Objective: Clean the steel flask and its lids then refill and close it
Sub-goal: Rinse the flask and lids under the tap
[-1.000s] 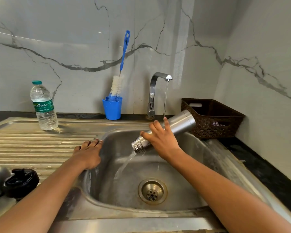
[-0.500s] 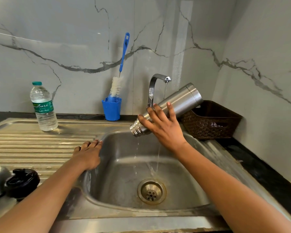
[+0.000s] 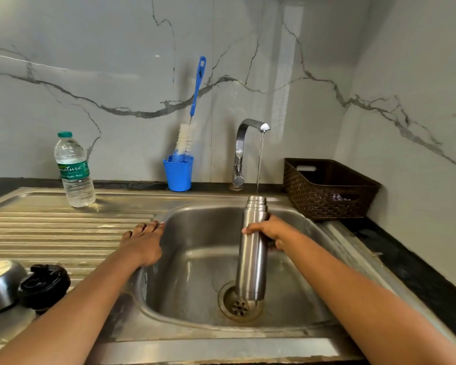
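Gripping one flask (image 3: 252,259) (two lids (image 3: 44,285) aside)

Clear plastic water bottle (image 3: 78,192) standing on the sink's draining board (image 3: 50,227), its green label (image 3: 73,172) showing the word "nature" in white script, a smaller line beneath it blurring too small to read

Steel flask (image 3: 252,248): brushed-steel cylinder with a ribbed neck and open mouth. It stood upright at centre right of the frame, gripped round its upper body by the right hand (image 3: 270,231), and a thin water stream (image 3: 259,164) fell to its mouth.
Black lid (image 3: 44,284): glossy black plastic, lay at lower left of the frame, off the flask.
Steel cap (image 3: 0,285): rounded and shiny, at the left edge, just beside the black lid.
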Available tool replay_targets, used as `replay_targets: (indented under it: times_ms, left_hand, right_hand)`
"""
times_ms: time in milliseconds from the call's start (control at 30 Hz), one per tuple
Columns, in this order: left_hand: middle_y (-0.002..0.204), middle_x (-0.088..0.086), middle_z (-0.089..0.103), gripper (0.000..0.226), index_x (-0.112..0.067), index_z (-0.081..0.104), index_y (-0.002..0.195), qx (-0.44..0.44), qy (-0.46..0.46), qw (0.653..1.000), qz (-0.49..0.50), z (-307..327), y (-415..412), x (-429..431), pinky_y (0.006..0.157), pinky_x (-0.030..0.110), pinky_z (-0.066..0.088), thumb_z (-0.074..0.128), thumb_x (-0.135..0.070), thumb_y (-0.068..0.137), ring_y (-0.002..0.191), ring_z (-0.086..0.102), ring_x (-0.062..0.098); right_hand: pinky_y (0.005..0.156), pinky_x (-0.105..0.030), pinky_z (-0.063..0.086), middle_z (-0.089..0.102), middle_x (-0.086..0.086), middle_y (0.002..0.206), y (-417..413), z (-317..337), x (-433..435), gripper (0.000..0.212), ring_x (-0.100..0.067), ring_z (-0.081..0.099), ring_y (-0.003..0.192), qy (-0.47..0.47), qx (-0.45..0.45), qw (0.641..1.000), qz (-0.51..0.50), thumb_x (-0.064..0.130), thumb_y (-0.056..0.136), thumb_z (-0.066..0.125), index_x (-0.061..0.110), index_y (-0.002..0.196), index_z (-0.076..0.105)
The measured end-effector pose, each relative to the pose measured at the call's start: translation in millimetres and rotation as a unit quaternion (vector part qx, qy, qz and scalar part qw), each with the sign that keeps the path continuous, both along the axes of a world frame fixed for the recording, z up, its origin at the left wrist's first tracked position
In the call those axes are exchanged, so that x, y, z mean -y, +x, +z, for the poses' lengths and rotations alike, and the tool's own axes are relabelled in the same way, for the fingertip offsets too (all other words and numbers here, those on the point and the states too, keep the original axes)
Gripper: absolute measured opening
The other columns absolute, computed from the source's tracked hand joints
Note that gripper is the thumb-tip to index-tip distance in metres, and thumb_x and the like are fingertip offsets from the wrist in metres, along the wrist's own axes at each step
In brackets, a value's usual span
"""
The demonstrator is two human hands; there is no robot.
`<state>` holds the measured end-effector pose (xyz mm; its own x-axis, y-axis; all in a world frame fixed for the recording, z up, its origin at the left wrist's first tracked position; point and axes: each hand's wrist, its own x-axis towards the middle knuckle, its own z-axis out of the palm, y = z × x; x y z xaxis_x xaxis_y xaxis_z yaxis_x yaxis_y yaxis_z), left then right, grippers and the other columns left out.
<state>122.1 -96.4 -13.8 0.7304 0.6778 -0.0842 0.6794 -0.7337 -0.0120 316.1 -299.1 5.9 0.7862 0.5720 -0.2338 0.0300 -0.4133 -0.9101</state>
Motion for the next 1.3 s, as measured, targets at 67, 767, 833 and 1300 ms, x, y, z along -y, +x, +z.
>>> replay_targets:
  times_ms: [67,767,833,1300]
  left_hand:
    - [0.16,-0.003,-0.007,0.068,-0.021,-0.002,0.152,0.0,0.0,1.0,0.0,-1,1,0,0.117,0.043,0.006,0.038,-0.021,0.097,0.147,-0.002,0.023]
    - [0.16,-0.003,-0.004,0.068,-0.023,-0.001,0.152,0.003,-0.002,1.0,0.001,2,-1,4,0.117,0.043,0.007,0.04,-0.027,0.098,0.147,-0.001,0.024]
    - [0.16,-0.003,-0.004,0.068,-0.023,-0.001,0.152,0.004,-0.002,1.0,0.002,2,-2,3,0.117,0.043,0.008,0.04,-0.026,0.098,0.147,-0.001,0.024]
    - [0.16,-0.003,-0.004,0.069,-0.024,0.0,0.152,0.011,-0.005,1.0,0.0,-1,0,-2,0.117,0.044,0.008,0.041,-0.021,0.097,0.147,-0.001,0.023]
  right_hand:
    - [0.068,-0.034,0.053,0.062,-0.007,0.101,7,3,-8,0.068,-0.022,0.061,0.083,0.061,-0.001,0.997,-0.035,0.011,0.064,0.083,0.012,0.121,0.046]
    - [0.09,-0.04,0.05,0.061,-0.005,0.118,17,-7,-18,0.073,-0.027,0.06,0.105,-0.032,0.217,0.974,-0.064,0.038,0.061,0.085,0.017,0.118,0.045]
    - [0.091,-0.039,0.05,0.061,-0.005,0.12,17,-15,-17,0.075,-0.026,0.06,0.106,-0.075,0.202,0.975,-0.047,0.039,0.061,0.085,0.017,0.121,0.046]
    - [0.09,-0.041,0.05,0.06,-0.004,0.121,26,-14,-3,0.075,-0.025,0.06,0.104,-0.051,0.223,0.973,-0.046,0.038,0.06,0.085,0.02,0.121,0.045]
